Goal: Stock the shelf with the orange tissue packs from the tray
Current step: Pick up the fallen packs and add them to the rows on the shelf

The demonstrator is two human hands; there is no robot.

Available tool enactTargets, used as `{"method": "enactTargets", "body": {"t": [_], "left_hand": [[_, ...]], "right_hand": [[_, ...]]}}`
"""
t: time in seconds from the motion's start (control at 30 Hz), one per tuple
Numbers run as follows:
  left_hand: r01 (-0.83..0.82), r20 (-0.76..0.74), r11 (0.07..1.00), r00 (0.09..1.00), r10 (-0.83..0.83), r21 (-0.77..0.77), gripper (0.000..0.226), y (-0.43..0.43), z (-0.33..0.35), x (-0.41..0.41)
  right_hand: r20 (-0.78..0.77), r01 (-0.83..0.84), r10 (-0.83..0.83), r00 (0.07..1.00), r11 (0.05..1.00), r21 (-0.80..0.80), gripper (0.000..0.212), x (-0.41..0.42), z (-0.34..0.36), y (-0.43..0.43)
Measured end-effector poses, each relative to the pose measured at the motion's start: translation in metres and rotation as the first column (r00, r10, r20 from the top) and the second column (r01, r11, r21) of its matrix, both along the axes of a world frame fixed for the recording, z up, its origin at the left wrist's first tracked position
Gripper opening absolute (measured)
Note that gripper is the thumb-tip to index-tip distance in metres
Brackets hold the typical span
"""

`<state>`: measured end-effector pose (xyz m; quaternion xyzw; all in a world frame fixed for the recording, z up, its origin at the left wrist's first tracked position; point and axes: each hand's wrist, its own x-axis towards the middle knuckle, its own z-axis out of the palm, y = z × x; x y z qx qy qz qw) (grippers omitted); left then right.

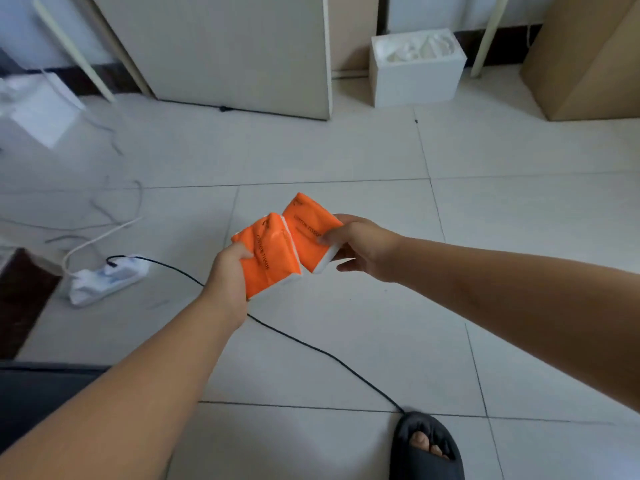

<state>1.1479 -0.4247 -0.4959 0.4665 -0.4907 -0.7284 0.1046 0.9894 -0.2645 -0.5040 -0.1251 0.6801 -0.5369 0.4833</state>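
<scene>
Two orange tissue packs with white ends are held side by side above the tiled floor in the middle of the head view. My left hand (227, 275) grips the nearer left pack (272, 254) from its left side, thumb on top. My right hand (360, 245) grips the right pack (308, 226) at its near right end, thumb on the orange face. The two packs touch along their inner edges. No tray and no shelf show in this view.
A black cable (311, 348) crosses the floor under my hands to a white power strip (107, 280) at left. A white board (228, 50), a white foam box (417, 69) and cardboard boxes (588, 57) stand at the back. My slippered foot (427, 448) is bottom right.
</scene>
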Motion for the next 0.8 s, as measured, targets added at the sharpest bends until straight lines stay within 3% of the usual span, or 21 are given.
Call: {"method": "enactTargets", "body": {"t": [0.2, 0.3, 0.4, 0.53, 0.63, 0.8], "left_hand": [[0.009, -0.136, 0.98, 0.99, -0.036, -0.197, 0.054, -0.044, 0.162, 0.115], [0.003, -0.179, 0.953, 0.982, -0.061, -0.304, 0.05, -0.039, 0.232, 0.182], [-0.12, -0.236, 0.916, 0.971, 0.028, -0.384, 0.04, -0.026, 0.283, 0.252], [-0.336, -0.301, 0.848, 0.928, 0.222, -0.41, 0.026, 0.001, 0.312, 0.353], [-0.495, -0.393, 0.788, 0.85, 0.351, -0.367, 0.032, 0.027, 0.312, 0.427], [-0.684, -0.509, 0.617, 0.718, 0.474, -0.389, 0.037, 0.061, 0.312, 0.506]], "right_hand": [[-0.085, -0.183, 0.169, 0.982, 0.962, -0.203, 0.04, 0.079, 0.147, -0.061], [-0.177, -0.311, 0.273, 0.945, 0.919, -0.244, 0.042, 0.13, 0.224, -0.081], [-0.228, -0.385, 0.327, 0.917, 0.877, -0.288, 0.048, 0.195, 0.283, -0.093], [-0.226, -0.469, 0.411, 0.883, 0.796, -0.383, 0.049, 0.283, 0.315, -0.098], [-0.285, -0.58, 0.505, 0.815, 0.723, -0.376, 0.036, 0.341, 0.316, -0.097], [-0.398, -0.663, 0.538, 0.743, 0.668, -0.336, 0.035, 0.409, 0.327, -0.094]]}}
